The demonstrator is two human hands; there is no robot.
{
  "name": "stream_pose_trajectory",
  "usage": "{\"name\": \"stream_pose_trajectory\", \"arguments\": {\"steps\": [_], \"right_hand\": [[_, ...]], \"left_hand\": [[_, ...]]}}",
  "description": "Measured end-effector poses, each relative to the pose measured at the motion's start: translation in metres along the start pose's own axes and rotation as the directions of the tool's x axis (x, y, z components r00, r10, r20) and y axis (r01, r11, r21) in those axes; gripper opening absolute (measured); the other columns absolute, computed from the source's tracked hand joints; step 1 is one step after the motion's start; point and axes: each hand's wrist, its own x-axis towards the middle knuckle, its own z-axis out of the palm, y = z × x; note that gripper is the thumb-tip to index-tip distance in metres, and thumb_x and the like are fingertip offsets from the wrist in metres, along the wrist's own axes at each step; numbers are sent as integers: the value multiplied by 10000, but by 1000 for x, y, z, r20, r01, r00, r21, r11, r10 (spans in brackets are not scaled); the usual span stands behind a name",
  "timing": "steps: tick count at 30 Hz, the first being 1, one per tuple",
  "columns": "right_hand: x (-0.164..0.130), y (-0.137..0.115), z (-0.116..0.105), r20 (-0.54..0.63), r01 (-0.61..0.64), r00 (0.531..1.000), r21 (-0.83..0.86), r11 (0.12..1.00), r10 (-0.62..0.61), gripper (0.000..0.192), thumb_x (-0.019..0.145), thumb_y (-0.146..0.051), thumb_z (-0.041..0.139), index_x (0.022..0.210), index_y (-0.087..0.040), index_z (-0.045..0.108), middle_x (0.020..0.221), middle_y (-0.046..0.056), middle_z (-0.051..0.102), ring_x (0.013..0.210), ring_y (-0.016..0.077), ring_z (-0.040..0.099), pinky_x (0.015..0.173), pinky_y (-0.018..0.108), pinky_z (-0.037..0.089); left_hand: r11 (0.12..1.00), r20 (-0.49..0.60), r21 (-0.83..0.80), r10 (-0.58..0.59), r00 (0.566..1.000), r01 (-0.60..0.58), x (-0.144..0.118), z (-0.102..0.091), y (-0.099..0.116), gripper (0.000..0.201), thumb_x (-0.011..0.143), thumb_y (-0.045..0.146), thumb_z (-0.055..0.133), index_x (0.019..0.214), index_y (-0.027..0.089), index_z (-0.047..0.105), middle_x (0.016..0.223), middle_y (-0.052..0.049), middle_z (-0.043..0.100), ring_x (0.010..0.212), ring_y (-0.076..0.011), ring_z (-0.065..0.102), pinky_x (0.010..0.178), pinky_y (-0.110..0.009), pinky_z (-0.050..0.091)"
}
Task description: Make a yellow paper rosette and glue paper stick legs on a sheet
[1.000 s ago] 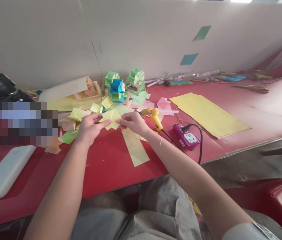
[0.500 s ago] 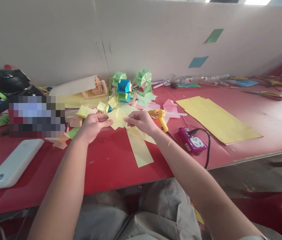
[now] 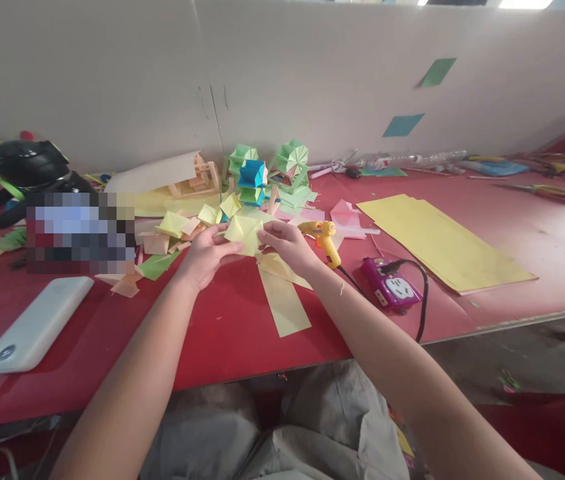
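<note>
Fingers (image 3: 222,248) of both hands are being pinched onto the yellow folded paper (image 3: 243,233) mid-frame; creases probably should be pressed evenly.

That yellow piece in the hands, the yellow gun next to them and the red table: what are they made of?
Yellow piece: thin matte paper, judging by its sharp creases; both hands, left and right, pinch it.
Gun: looks like glossy moulded plastic, with a black cord.
Table: smooth red top, perhaps laminate or painted board; faint sheen, metal-looking front edge.
</note>
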Motion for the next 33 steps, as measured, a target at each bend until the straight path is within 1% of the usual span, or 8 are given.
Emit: {"name": "stream_pose_trajectory", "arguments": {"steps": [5,8,11,15,19,22,26,33], "right_hand": [[-1,-1,-3,148,91,987,-195,977,-63,331,840,-500,647,842,-170,679,767,10,629,704,118,562,701,277,483],[-1,-2,-2,117,131,988,-288,949,-101,374,822,-531,664,835,-160,703,784,30,655,704,129,556,684,282,469],[-1,0,0,77,86,995,-304,949,-65,411,793,-565,694,829,-156,690,765,29,650,691,132,554,651,273,459],[0,2,1,125,82,991,-337,938,-42,451,799,-597,675,697,-160,628,651,-3,564,628,117,494,589,260,411],[0,1,1,167,131,983,-390,911,-70,456,775,-598,698,663,-164,613,615,-21,516,590,98,424,558,255,358],[-1,0,2,172,122,983,-380,917,-60,459,784,-600,688,664,-164,610,607,-22,513,579,97,425,565,255,377],[0,2,3,163,110,985,-365,925,-53,455,790,-602,680,699,-159,631,641,11,589,606,122,514,601,271,437],[0,1,1,73,110,993,-371,922,-89,456,802,-590,671,654,-163,609,613,9,584,579,115,504,569,266,403]], "left_hand": [[982,27,185,29,999,-34,-1,-3,0,525,575,240,889,1061,177,701,998,-61,748,937,-229,697,813,-330,552],[976,24,215,31,999,-35,1,-4,-4,473,556,236,894,993,173,723,1027,-75,749,977,-248,693,832,-339,548],[978,37,202,46,998,-53,1,-3,-5,472,589,273,884,1021,171,725,997,-87,757,954,-259,699,825,-358,550],[971,59,217,92,994,-103,-1,-2,-2,460,620,317,875,1036,181,732,998,-79,759,983,-254,683,821,-339,539],[930,94,334,127,987,-151,-1,-3,-3,286,698,411,825,870,188,773,881,-58,752,873,-229,668,750,-313,512],[899,38,394,193,981,-192,2,-6,-6,290,695,449,827,797,184,768,803,-48,739,796,-211,647,713,-303,485],[909,-72,374,228,971,-185,5,-8,-9,363,688,505,819,814,171,754,766,-41,722,738,-200,631,695,-303,467],[908,-75,372,236,969,-192,7,-11,-10,368,720,513,793,853,173,747,834,-54,742,795,-211,651,744,-303,479]]}}
